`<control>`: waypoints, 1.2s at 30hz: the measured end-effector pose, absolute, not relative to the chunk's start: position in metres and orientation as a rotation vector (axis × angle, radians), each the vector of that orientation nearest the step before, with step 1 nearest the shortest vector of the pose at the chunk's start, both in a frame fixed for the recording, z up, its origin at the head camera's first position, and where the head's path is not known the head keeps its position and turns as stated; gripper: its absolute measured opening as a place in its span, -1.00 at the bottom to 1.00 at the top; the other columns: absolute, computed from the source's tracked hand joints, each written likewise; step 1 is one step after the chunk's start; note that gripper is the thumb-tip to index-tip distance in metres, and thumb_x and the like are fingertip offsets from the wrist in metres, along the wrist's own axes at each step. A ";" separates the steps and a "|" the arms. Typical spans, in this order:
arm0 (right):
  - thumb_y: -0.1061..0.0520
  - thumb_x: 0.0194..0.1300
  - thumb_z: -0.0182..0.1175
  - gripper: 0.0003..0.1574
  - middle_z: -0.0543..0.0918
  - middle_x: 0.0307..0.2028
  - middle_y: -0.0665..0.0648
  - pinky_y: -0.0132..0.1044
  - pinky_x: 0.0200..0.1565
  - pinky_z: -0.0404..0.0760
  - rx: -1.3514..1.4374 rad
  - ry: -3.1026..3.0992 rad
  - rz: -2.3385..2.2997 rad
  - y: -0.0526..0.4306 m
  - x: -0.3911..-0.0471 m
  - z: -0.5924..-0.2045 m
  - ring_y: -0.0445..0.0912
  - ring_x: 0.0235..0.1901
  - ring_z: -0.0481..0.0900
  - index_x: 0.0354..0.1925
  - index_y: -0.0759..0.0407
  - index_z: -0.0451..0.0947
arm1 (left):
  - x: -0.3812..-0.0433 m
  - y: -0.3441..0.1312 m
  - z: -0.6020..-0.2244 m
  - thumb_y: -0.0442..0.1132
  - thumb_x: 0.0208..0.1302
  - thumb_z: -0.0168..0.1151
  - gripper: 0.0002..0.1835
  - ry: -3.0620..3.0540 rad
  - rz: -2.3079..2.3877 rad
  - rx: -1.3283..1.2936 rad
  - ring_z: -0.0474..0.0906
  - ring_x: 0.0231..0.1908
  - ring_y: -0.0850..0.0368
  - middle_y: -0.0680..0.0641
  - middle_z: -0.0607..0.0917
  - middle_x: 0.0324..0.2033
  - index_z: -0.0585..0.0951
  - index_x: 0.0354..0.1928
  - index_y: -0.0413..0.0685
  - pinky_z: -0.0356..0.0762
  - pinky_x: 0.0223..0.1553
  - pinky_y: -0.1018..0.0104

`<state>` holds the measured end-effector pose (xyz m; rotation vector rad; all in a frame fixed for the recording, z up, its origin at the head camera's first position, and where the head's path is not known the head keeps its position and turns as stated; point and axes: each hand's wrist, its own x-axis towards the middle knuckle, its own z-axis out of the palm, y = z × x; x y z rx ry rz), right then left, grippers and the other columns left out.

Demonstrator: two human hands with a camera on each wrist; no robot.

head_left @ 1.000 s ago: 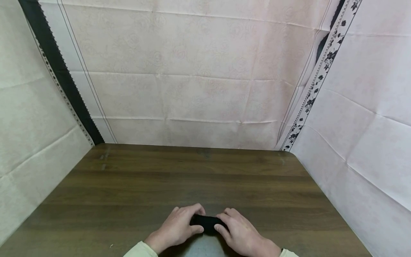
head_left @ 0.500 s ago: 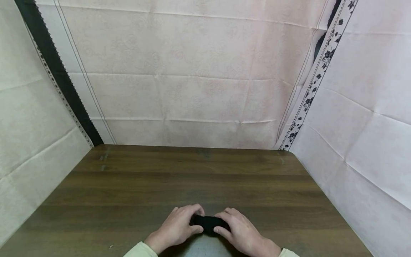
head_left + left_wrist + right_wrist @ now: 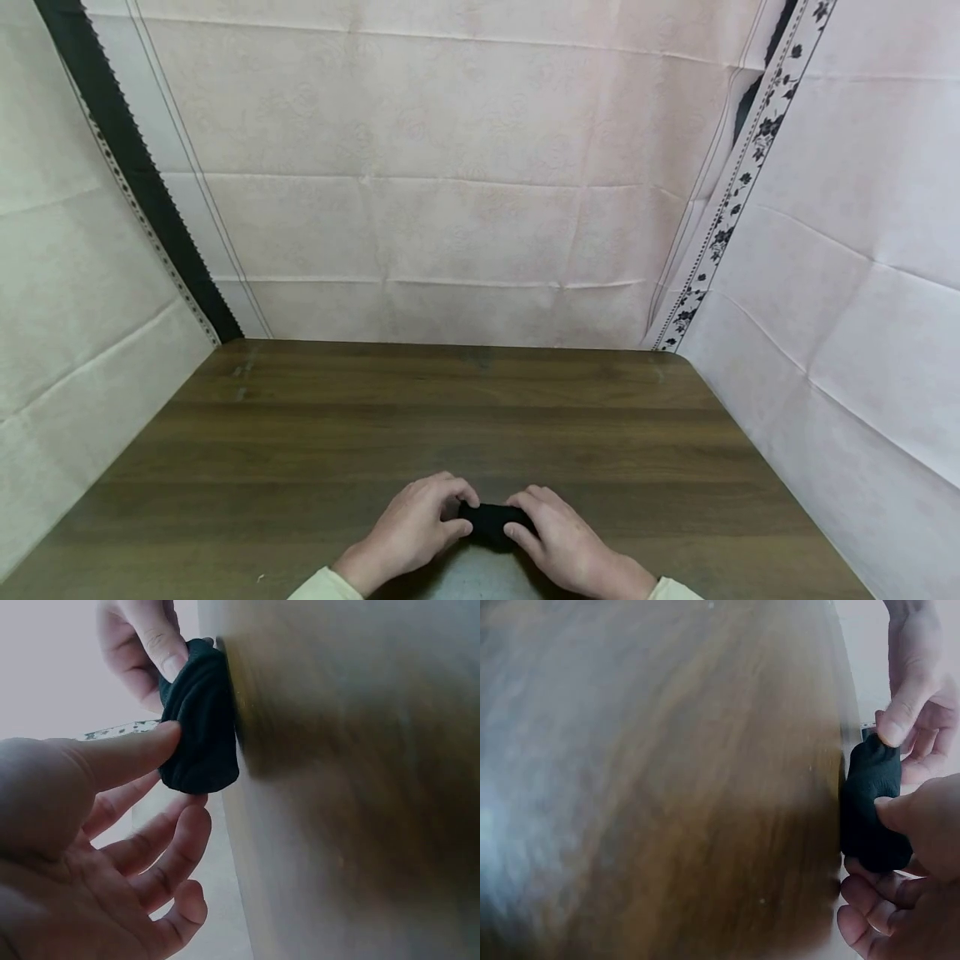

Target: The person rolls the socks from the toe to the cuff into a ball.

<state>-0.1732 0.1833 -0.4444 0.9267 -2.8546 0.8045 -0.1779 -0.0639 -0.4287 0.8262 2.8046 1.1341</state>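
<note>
A small black cloth bundle [image 3: 492,526], rolled up and soft like a folded sock, lies at the near middle of the wooden table. Thumb and fingers of my left hand [image 3: 415,527] pinch its left end. At the other end, my right hand [image 3: 566,540] grips the roll with the thumb on the near side and fingers over the far side. Creases run along the cloth bundle [image 3: 201,724] in the left wrist view, where the left ring and little fingers are off it. Its surface looks smoother in the right wrist view, around the bundle's middle [image 3: 871,802].
The brown wood-grain table [image 3: 450,417] spreads out ahead of the hands. Pale creased cloth [image 3: 465,167] hangs behind it and along both sides. A tiny white scrap [image 3: 260,577] lies left of the left forearm.
My left hand has shifted slightly at the roll's left end, and less of the black cloth shows inside its grasp. The right hand stays nearly still.
</note>
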 end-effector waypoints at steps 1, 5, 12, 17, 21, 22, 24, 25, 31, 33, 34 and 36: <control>-0.11 0.49 0.15 -0.76 0.52 -0.18 -0.18 -0.26 -0.16 0.50 0.911 -2.867 0.827 0.183 -0.173 -0.444 -0.25 -0.18 0.44 -0.03 -0.04 0.57 | -0.178 -0.063 -0.429 -0.18 0.17 0.50 -0.81 2.815 1.146 0.824 0.47 -0.38 0.36 0.25 0.62 -0.25 0.68 -0.22 0.26 0.46 -0.31 0.28; -0.14 0.49 0.14 -0.74 0.53 -0.16 -0.17 -0.27 -0.19 0.49 0.853 -2.888 0.903 0.184 -0.172 -0.442 -0.25 -0.18 0.43 -0.03 -0.05 0.56 | -0.177 -0.061 -0.427 -0.16 0.23 0.46 -0.89 2.868 1.175 0.805 0.45 -0.42 0.38 0.26 0.62 -0.29 0.69 -0.30 0.27 0.43 -0.36 0.31; -0.13 0.49 0.15 -0.76 0.54 -0.18 -0.16 -0.30 -0.22 0.48 0.810 -2.860 0.942 0.182 -0.172 -0.439 -0.26 -0.23 0.43 -0.04 -0.06 0.57 | -0.176 -0.059 -0.424 -0.14 0.25 0.44 -0.93 2.863 1.211 0.752 0.39 -0.46 0.34 0.23 0.62 -0.28 0.70 -0.31 0.24 0.38 -0.41 0.34; -0.16 0.50 0.13 -0.72 0.54 -0.16 -0.17 -0.28 -0.19 0.49 0.818 -2.858 0.922 0.181 -0.170 -0.437 -0.26 -0.20 0.44 -0.02 -0.07 0.57 | -0.176 -0.059 -0.423 -0.18 0.25 0.42 -0.88 2.846 1.248 0.686 0.41 -0.46 0.33 0.25 0.59 -0.30 0.68 -0.40 0.24 0.40 -0.42 0.34; -0.17 0.51 0.11 -0.70 0.55 -0.14 -0.17 -0.27 -0.16 0.51 0.834 -2.820 0.891 0.178 -0.170 -0.437 -0.26 -0.16 0.46 0.00 -0.06 0.57 | -0.175 -0.058 -0.422 -0.22 0.20 0.42 -0.85 2.838 1.302 0.625 0.43 -0.42 0.32 0.23 0.55 -0.31 0.66 -0.45 0.23 0.42 -0.40 0.34; -0.16 0.51 0.11 -0.71 0.56 -0.15 -0.17 -0.28 -0.17 0.52 0.838 -2.803 0.892 0.177 -0.169 -0.437 -0.26 -0.17 0.46 -0.01 -0.06 0.57 | -0.175 -0.058 -0.421 -0.23 0.19 0.42 -0.84 2.838 1.319 0.610 0.43 -0.41 0.32 0.22 0.55 -0.31 0.66 -0.46 0.22 0.42 -0.39 0.34; -0.14 0.51 0.13 -0.73 0.56 -0.16 -0.18 -0.30 -0.19 0.51 0.849 -2.768 0.884 0.176 -0.169 -0.438 -0.26 -0.19 0.45 -0.01 -0.05 0.57 | -0.175 -0.058 -0.421 -0.26 0.17 0.40 -0.84 2.843 1.350 0.582 0.43 -0.40 0.30 0.20 0.53 -0.34 0.66 -0.46 0.21 0.42 -0.38 0.34; -0.13 0.50 0.13 -0.74 0.55 -0.17 -0.18 -0.32 -0.21 0.51 0.854 -2.751 0.879 0.176 -0.169 -0.439 -0.27 -0.21 0.44 -0.01 -0.05 0.58 | -0.175 -0.057 -0.421 -0.27 0.17 0.39 -0.84 2.850 1.365 0.573 0.43 -0.41 0.30 0.20 0.52 -0.35 0.66 -0.45 0.21 0.42 -0.38 0.34; -0.05 0.47 0.21 -0.80 0.54 -0.22 -0.20 -0.39 -0.28 0.49 0.855 -2.667 0.839 0.175 -0.168 -0.442 -0.29 -0.29 0.40 -0.04 -0.03 0.59 | -0.177 -0.057 -0.422 -0.23 0.34 0.33 -0.90 2.867 1.462 0.549 0.41 -0.45 0.30 0.20 0.54 -0.40 0.67 -0.35 0.15 0.42 -0.40 0.36; -0.03 0.45 0.24 -0.82 0.55 -0.24 -0.19 -0.39 -0.29 0.49 0.847 -2.638 0.834 0.174 -0.169 -0.443 -0.29 -0.30 0.40 -0.05 -0.02 0.60 | -0.177 -0.056 -0.422 -0.21 0.39 0.30 -0.92 2.845 1.521 0.535 0.42 -0.47 0.28 0.19 0.56 -0.41 0.68 -0.31 0.11 0.43 -0.41 0.36; -0.02 0.44 0.25 -0.82 0.55 -0.24 -0.19 -0.39 -0.30 0.50 0.844 -2.626 0.833 0.174 -0.169 -0.443 -0.29 -0.30 0.40 -0.05 -0.02 0.60 | -0.177 -0.056 -0.423 -0.21 0.39 0.30 -0.93 2.831 1.556 0.524 0.43 -0.49 0.27 0.17 0.57 -0.42 0.68 -0.30 0.09 0.43 -0.43 0.35; 0.00 0.43 0.26 -0.83 0.55 -0.24 -0.18 -0.40 -0.31 0.49 0.841 -2.614 0.832 0.174 -0.170 -0.443 -0.30 -0.30 0.40 -0.06 -0.01 0.59 | -0.177 -0.055 -0.423 -0.22 0.40 0.29 -0.94 2.788 1.638 0.501 0.45 -0.51 0.26 0.12 0.59 -0.45 0.68 -0.28 0.05 0.45 -0.45 0.35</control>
